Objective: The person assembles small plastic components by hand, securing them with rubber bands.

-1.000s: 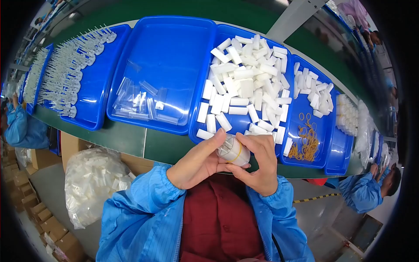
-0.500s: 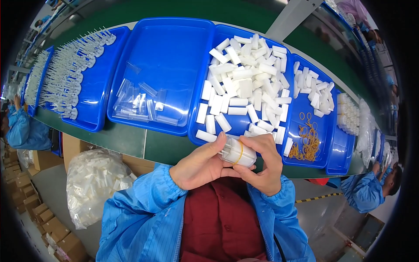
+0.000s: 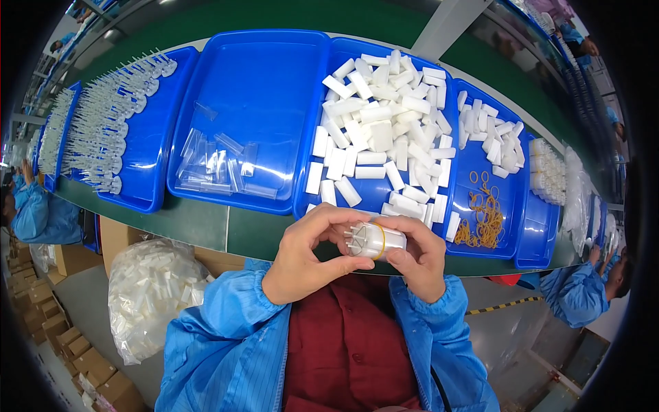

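Observation:
In front of my chest I hold a bundle of white pieces (image 3: 390,240) with thin pale pins sticking out of its left end. A yellow rubber band (image 3: 382,242) runs around its middle. My right hand (image 3: 422,257) grips the right end, with the thumb on the near side and fingers behind. My left hand (image 3: 305,254) curls around the pin end, its thumb underneath and its fingertips at the far side. Just beyond the hands, a blue tray (image 3: 312,196) holds many white foam-like blocks (image 3: 381,134).
Leftward are a blue tray (image 3: 268,62) with clear plastic pieces (image 3: 230,168) and another with pinned clear parts (image 3: 103,130). Rightward, rubber bands (image 3: 487,223) and small white blocks (image 3: 504,147) share a tray. A plastic bag of white pieces (image 3: 154,292) stands below the table at left.
My left thumb has moved from the top of the bundle to its near lower side, and the fingers now arch over. The pin end shows more fully. The view has shifted slightly.

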Demonstrator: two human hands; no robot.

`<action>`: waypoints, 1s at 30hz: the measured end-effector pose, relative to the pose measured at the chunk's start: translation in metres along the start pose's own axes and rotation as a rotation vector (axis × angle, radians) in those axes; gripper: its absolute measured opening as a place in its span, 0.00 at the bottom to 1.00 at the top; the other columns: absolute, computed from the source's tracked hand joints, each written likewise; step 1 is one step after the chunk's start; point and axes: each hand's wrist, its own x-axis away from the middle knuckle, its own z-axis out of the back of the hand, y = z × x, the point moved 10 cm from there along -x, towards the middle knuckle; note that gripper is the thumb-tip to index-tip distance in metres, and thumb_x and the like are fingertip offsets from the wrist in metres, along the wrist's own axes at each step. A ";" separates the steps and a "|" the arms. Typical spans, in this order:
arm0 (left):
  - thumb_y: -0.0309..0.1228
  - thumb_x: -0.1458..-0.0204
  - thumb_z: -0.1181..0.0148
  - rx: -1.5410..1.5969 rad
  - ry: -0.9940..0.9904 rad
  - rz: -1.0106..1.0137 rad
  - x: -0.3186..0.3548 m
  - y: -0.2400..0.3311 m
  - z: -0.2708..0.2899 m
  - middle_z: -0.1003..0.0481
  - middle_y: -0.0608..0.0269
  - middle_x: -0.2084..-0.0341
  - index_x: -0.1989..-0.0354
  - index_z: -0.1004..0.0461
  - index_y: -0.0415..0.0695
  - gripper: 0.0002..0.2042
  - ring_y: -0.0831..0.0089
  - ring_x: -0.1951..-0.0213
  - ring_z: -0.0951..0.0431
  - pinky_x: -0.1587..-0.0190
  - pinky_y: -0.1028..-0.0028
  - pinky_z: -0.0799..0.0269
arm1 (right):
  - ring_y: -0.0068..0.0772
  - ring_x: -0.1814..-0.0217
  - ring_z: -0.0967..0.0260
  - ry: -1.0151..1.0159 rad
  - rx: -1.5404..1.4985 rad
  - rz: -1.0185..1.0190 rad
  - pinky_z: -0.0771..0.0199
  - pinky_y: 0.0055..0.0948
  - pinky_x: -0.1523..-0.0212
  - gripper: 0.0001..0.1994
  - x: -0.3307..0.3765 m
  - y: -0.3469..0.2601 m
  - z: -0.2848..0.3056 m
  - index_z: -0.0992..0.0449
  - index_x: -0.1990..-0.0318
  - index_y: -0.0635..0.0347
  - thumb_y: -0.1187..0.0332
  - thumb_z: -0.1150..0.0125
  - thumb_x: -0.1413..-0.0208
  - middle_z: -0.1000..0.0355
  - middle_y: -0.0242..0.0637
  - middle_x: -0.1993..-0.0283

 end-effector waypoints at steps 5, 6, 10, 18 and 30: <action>0.24 0.56 0.26 0.109 0.016 0.085 -0.001 -0.008 -0.004 0.28 0.60 0.55 0.44 0.29 0.39 0.28 0.77 0.60 0.26 0.56 0.77 0.27 | 0.28 0.49 0.30 0.096 -0.119 -0.151 0.32 0.29 0.46 0.27 0.002 0.019 0.004 0.30 0.48 0.70 0.50 0.43 0.37 0.28 0.41 0.51; 0.24 0.56 0.26 0.189 -0.003 0.158 -0.001 -0.014 -0.007 0.29 0.60 0.55 0.45 0.29 0.39 0.28 0.77 0.60 0.26 0.56 0.77 0.27 | 0.28 0.49 0.30 0.097 -0.118 -0.150 0.32 0.29 0.46 0.27 0.003 0.019 0.004 0.30 0.48 0.70 0.50 0.43 0.37 0.28 0.41 0.51; 0.24 0.54 0.27 0.114 -0.032 0.077 -0.001 -0.021 -0.004 0.28 0.61 0.53 0.46 0.30 0.40 0.26 0.76 0.58 0.26 0.52 0.76 0.28 | 0.24 0.53 0.31 0.017 -0.019 -0.135 0.31 0.25 0.51 0.24 0.003 0.013 -0.003 0.29 0.49 0.69 0.51 0.49 0.34 0.27 0.39 0.54; 0.26 0.52 0.28 0.143 -0.059 0.183 0.000 -0.019 -0.009 0.29 0.57 0.48 0.44 0.33 0.39 0.27 0.72 0.51 0.25 0.49 0.72 0.27 | 0.23 0.59 0.32 0.097 0.074 0.028 0.30 0.22 0.57 0.21 -0.005 -0.021 0.010 0.29 0.42 0.64 0.66 0.37 0.41 0.28 0.38 0.50; 0.18 0.52 0.33 -0.005 0.012 0.033 0.007 -0.003 0.004 0.28 0.52 0.48 0.43 0.27 0.37 0.25 0.64 0.49 0.23 0.49 0.70 0.20 | 0.29 0.50 0.27 0.081 -0.058 -0.048 0.26 0.28 0.48 0.18 -0.001 -0.002 0.018 0.29 0.46 0.68 0.73 0.36 0.42 0.27 0.43 0.49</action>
